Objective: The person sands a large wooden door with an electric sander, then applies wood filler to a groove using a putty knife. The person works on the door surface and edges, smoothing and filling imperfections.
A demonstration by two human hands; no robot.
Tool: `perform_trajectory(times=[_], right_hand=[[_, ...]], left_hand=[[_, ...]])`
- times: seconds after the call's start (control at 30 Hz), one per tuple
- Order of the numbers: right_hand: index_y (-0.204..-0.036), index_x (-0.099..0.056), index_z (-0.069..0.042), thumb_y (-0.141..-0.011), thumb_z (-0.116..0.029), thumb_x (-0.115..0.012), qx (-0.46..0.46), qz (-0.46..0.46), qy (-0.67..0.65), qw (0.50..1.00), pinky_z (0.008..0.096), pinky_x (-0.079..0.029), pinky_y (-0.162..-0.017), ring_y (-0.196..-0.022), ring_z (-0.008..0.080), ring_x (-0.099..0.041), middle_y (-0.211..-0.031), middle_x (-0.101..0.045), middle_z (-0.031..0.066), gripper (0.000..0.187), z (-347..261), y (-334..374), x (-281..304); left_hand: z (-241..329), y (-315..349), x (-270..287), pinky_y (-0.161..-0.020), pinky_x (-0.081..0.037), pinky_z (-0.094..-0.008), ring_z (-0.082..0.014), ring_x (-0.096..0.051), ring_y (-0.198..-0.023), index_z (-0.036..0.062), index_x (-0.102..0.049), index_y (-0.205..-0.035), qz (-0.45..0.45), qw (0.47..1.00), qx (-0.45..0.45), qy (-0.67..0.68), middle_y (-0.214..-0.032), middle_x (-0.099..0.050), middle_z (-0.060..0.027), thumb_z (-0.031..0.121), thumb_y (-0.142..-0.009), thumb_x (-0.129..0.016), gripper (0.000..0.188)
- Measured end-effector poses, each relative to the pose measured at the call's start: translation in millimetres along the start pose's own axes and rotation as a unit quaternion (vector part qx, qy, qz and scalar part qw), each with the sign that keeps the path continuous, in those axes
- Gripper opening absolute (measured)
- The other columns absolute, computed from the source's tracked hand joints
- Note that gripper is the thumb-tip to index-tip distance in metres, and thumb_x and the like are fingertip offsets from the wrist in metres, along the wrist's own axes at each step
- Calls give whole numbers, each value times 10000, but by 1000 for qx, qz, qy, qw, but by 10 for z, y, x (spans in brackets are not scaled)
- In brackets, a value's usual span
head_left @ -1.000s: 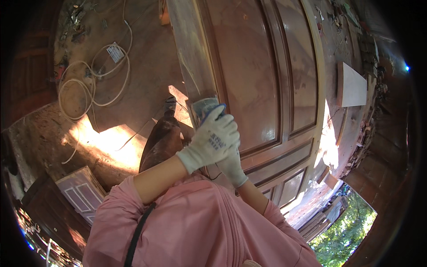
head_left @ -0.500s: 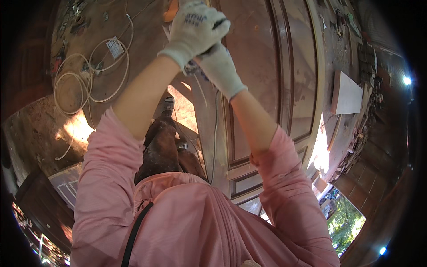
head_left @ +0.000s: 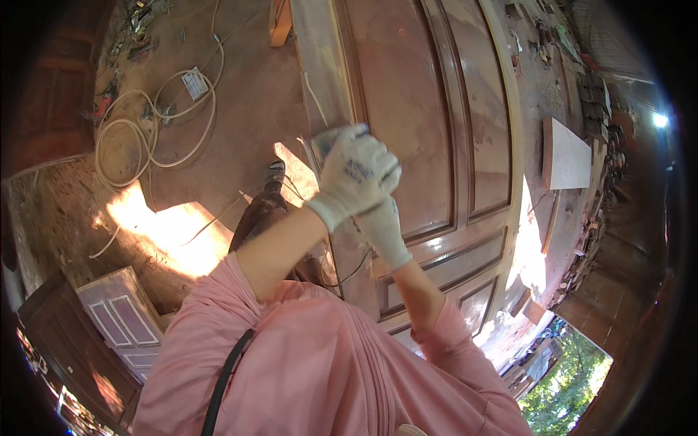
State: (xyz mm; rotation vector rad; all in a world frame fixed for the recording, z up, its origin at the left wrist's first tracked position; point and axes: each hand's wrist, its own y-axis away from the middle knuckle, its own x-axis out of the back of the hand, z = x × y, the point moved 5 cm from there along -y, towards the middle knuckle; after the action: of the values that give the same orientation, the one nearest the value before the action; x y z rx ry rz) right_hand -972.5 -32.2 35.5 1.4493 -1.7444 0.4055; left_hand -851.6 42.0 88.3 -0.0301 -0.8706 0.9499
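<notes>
A brown panelled wooden door (head_left: pixel 407 94) lies before me, a little right of the middle. Over its left edge board, both my gloved hands are close together. My left hand (head_left: pixel 358 171), in a white knit glove, is closed with its fingers curled. Just behind it and partly covered by it, my right hand (head_left: pixel 384 225) is closed as well, in a matching glove. They hold a corded hand tool (head_left: pixel 324 142), of which only a flat greyish part shows beyond the left glove. A thin dark cord (head_left: pixel 358 272) hangs below the hands. The tool's body is hidden.
A coiled pale hose (head_left: pixel 211 120) lies on the floor to the left, with a white label card (head_left: pixel 194 83) by it. An orange support (head_left: pixel 279 23) stands under the door's far end. Smaller panels (head_left: pixel 120 316) lean at lower left. A pale board (head_left: pixel 567 154) lies at right.
Both hands have come back toward my body along the door's left edge, with the tool between them. My elbows are more bent. The view has shifted slightly.
</notes>
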Motion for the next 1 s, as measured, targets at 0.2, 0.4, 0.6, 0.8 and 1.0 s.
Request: perform_trajectory(times=[0.2,0.4,0.6,0.8,1.0], right_hand=[[-1033,-743,-87,-834,-319,-794,-97,23,27,995,502,-524,-705,-791,391,-696,-863,-735,166,310,465,1075,85],[-1118,-697,-31,-846,-290,-792,-193,100,-44,975,484,-541,-787,-898,378,-722,-975,-753,201,387,599,1262,142],[-1196,-642,-16,-837,-346,-790,-301,160,-14,940,496,-539,-885,-1052,428,-701,-1077,-744,239,509,702,1051,456],[-1199,-646,8,-851,-339,-776,-310,217,-37,925,478,-526,-947,-1109,417,-691,-1124,-741,240,508,972,561,731],[-1216,-684,20,-839,-292,-782,-280,248,-90,923,465,-525,-959,-1116,398,-698,-1150,-744,234,499,1194,-9,918]], left_hand=[[755,589,-333,-1032,-454,-461,-211,-638,-841,161,-668,-795,-39,996,-61,46,-775,-632,-15,287,-853,-670,139],[894,673,-587,-1150,-398,-472,-245,-650,-1102,137,-737,-1022,-101,983,-119,98,-1023,-716,-65,273,-912,-642,199],[329,944,-644,-1235,-299,-511,-373,-411,-1456,54,-518,-1476,-107,992,-45,52,-1538,-484,-181,289,-968,-606,566],[-346,1273,-786,-1275,-208,-526,-337,-352,-1521,56,-429,-1559,-329,926,-132,-128,-1639,-390,-165,399,-1023,-517,642],[-798,1294,-774,-1302,-131,-514,-295,-266,-1575,89,-333,-1625,-432,862,-224,-144,-1697,-309,-124,520,-1022,-493,758]])
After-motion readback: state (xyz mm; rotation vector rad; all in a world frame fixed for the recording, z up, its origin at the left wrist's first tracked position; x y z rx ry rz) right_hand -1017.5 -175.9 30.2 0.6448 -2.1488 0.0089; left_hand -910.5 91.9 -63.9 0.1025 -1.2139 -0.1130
